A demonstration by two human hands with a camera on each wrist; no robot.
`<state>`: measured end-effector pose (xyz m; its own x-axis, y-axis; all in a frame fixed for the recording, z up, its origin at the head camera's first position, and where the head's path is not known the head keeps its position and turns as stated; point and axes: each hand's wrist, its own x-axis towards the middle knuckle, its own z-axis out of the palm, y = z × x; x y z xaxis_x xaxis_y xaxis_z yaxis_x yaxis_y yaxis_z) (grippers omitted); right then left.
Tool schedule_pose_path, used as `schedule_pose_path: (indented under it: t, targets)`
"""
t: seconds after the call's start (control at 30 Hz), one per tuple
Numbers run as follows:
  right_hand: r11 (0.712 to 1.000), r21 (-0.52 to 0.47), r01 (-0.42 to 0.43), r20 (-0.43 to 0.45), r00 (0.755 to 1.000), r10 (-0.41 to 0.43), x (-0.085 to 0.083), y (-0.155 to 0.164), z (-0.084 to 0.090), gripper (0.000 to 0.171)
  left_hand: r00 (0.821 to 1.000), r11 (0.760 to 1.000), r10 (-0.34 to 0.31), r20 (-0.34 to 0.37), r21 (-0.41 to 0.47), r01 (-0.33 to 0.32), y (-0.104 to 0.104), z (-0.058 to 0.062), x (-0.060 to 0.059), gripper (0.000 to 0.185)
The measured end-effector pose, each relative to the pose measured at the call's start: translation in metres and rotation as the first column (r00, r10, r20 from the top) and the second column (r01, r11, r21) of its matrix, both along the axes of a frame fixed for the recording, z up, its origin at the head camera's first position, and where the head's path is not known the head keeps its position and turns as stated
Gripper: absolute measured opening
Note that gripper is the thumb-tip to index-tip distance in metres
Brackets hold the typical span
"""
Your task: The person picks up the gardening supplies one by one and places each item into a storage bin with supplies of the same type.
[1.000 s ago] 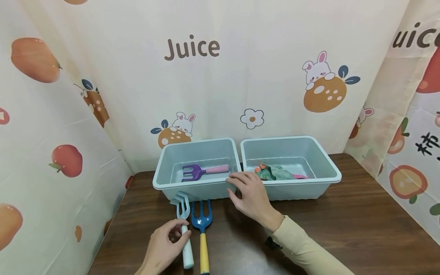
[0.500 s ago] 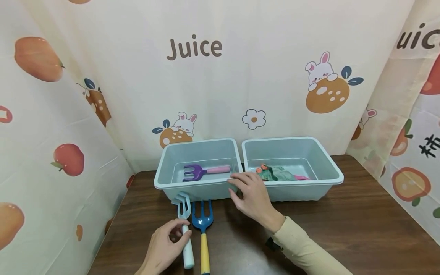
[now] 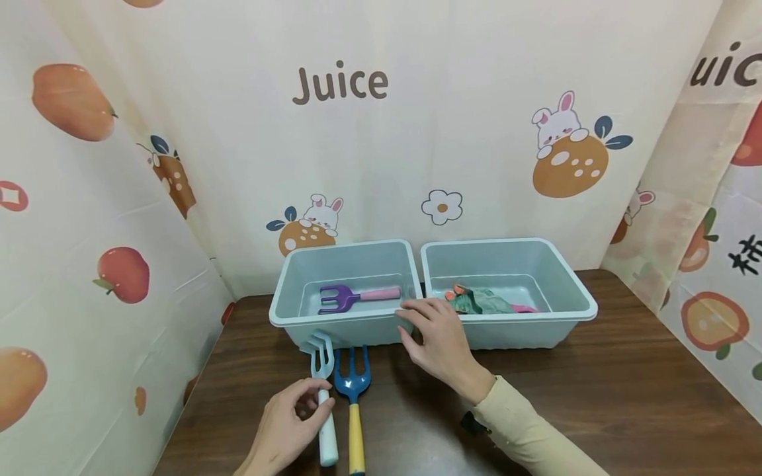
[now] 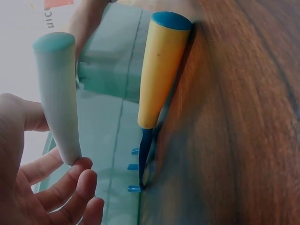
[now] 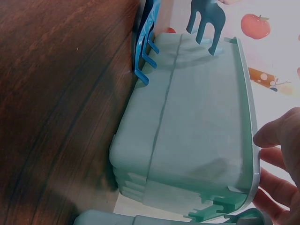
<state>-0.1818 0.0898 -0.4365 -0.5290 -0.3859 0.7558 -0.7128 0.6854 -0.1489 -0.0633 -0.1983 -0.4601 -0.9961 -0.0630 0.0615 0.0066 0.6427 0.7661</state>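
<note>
My left hand (image 3: 288, 423) pinches the pale blue hand rake (image 3: 328, 436) at its handle, between thumb and fingers. In the left wrist view the rake's handle (image 4: 58, 93) is held up off the table. Beside it lies a hand fork (image 3: 355, 430) with blue tines and a yellow handle. My right hand (image 3: 439, 340) holds the front rim of the left bin (image 3: 345, 330) near its right corner; in the right wrist view the thumb is outside the rim and the fingers are over it. Inside that bin is a purple fork (image 3: 342, 299) with a pink handle.
A second pale blue bin (image 3: 512, 330) stands close to the right of the first. In it lie green gloves (image 3: 485, 301) with orange parts and something pink. Both bins stand at the back of the brown wooden table (image 3: 625, 383), before a fruit-printed curtain (image 3: 476, 132).
The head view has shifted slightly, so everything appears a little further right. Both hands keep their hold, and the tools and bins stay in place.
</note>
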Motion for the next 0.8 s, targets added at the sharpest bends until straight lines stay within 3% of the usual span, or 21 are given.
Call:
schedule_pose_path:
  t: [0.3,0.8]
  targets:
    - [1.000,0.008,0.008,0.006,1.000,-0.008,-0.0001,0.0001,-0.0001,0.027,0.998,1.000,-0.021,0.055,-0.007,0.021,0.0014,0.0043,-0.0005,0.014]
    - [1.000,0.004,0.011,0.011,1.000,-0.011,-0.0003,0.0000,-0.0009,0.027,0.999,0.999,-0.039,0.019,0.010,0.039,0.0071,0.0101,0.0068,0.014]
